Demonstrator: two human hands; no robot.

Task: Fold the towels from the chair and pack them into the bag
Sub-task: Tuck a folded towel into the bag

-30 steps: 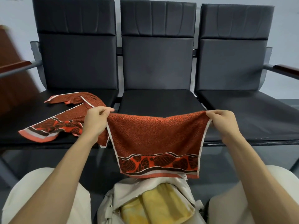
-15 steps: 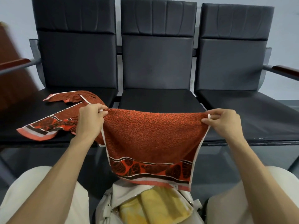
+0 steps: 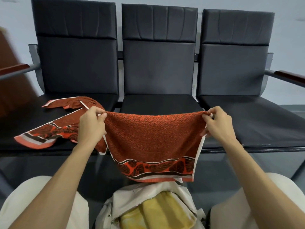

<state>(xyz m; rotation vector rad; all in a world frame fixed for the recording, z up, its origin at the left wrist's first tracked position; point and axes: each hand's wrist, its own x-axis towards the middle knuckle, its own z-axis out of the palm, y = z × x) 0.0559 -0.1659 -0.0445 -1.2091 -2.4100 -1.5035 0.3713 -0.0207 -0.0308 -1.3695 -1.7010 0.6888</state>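
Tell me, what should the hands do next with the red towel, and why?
Probably bring the left hand and right hand together, folding the red towel in half sideways. Each hand pinches a top corner, so it hangs wide above the open bag, where a yellow towel already lies; narrower, it should slip in more easily.

towel [image 3: 151, 139] above bag [image 3: 148, 195] | second towel [image 3: 54, 131] on left seat [image 3: 24, 146] | seats behind
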